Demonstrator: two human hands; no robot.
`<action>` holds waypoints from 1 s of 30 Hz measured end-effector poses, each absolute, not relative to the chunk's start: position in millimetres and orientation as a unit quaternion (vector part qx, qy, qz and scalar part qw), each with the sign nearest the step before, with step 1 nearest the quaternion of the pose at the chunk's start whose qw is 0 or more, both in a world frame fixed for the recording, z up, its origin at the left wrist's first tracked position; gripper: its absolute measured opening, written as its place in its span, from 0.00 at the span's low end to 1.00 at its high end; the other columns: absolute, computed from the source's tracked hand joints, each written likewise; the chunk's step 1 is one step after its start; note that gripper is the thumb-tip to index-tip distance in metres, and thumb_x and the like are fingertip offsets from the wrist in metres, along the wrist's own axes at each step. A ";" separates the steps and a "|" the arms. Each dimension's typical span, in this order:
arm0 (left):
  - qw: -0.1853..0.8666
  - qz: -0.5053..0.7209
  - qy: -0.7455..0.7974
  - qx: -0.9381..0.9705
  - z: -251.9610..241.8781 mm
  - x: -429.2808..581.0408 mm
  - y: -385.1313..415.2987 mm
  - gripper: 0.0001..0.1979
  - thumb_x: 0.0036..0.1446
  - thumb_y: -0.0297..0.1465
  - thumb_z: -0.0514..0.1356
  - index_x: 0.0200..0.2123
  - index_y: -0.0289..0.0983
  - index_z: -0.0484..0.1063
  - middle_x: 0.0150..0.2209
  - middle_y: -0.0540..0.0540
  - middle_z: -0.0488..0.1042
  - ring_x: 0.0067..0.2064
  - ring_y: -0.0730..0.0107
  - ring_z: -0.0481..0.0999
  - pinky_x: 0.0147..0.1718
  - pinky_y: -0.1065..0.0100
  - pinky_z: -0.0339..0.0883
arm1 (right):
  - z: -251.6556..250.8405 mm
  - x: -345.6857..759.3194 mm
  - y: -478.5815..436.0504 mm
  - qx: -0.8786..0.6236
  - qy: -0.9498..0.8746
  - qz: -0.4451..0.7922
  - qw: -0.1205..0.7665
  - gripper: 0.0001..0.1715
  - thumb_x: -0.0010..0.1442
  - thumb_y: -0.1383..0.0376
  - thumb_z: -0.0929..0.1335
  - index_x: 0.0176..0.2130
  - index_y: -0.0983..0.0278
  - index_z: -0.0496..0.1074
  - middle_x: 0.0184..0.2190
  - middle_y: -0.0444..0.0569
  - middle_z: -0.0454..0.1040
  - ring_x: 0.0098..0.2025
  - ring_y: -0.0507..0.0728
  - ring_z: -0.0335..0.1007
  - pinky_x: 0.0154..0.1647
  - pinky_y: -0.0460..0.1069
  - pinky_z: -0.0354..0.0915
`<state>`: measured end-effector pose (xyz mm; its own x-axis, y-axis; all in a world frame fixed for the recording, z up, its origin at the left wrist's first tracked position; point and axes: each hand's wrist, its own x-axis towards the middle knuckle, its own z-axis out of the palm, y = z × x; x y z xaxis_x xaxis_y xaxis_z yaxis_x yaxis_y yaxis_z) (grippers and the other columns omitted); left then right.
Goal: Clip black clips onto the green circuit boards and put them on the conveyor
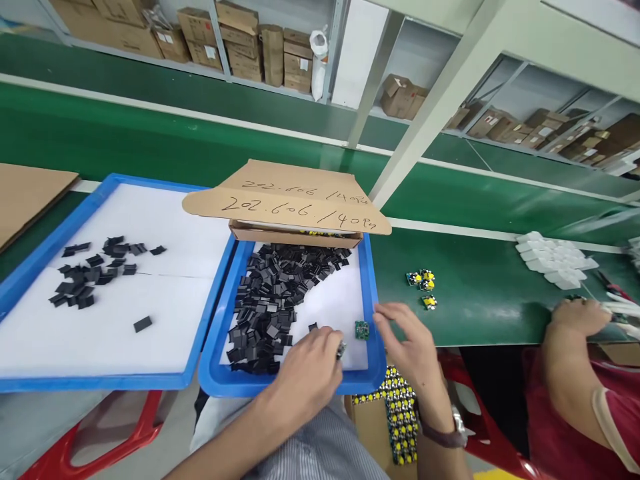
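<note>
My left hand (315, 363) is over the front of a blue-rimmed tray (376, 287), its fingers closed on a small circuit board (341, 350) that is mostly hidden. Beside it, a green circuit board (362, 330) lies on the tray's white lining near the right rim. My right hand (407, 340) hovers at that rim, thumb and fingers a little apart, with nothing visible in them. Many small black folded pieces (270, 293) are heaped over the left and back of the tray. A single black piece (313, 327) lies just behind my left hand.
An open cardboard box (295, 233) with handwriting sits across the tray's back. More black pieces (95, 273) lie on a larger tray (193, 347) at left. Yellow-topped boards (423, 280) are on the green table, others (400, 413) below. A co-worker's arm (570, 360) is at right.
</note>
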<state>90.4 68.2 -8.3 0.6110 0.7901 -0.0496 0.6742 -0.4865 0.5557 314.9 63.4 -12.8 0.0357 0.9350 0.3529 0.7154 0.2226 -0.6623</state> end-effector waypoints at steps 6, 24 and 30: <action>0.396 0.276 0.535 0.693 -14.8 14.9 52.1 0.21 0.66 0.26 0.55 0.61 0.47 0.65 0.58 0.43 0.68 0.45 0.67 0.79 0.48 0.59 0.77 | -19.1 236.3 64.6 -0.554 -0.787 0.191 0.190 0.14 0.69 0.66 0.68 0.53 0.65 0.75 0.46 0.57 0.78 0.49 0.67 0.74 0.53 0.64 0.71; 0.538 0.430 0.496 0.529 -23.1 10.2 53.6 0.19 0.66 0.30 0.60 0.59 0.46 0.72 0.60 0.42 0.67 0.61 0.60 0.72 0.57 0.62 0.72 | -43.4 224.8 55.1 -0.609 -0.678 0.257 0.322 0.09 0.72 0.62 0.65 0.47 0.62 0.74 0.41 0.53 0.78 0.39 0.59 0.78 0.42 0.53 0.74; 0.553 0.442 0.512 0.486 -17.2 5.4 50.3 0.22 0.65 0.33 0.63 0.62 0.45 0.70 0.62 0.42 0.72 0.63 0.57 0.73 0.61 0.57 0.70 | -24.5 218.8 38.6 -0.603 -0.744 0.224 0.182 0.09 0.70 0.63 0.66 0.45 0.62 0.76 0.40 0.54 0.78 0.42 0.64 0.77 0.44 0.59 0.73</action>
<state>5.4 50.3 -17.2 0.0847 0.9869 -0.1374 0.0087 0.1372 0.9905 218.8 38.6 -24.5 -0.2076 0.9782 0.0004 0.8153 0.1733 -0.5525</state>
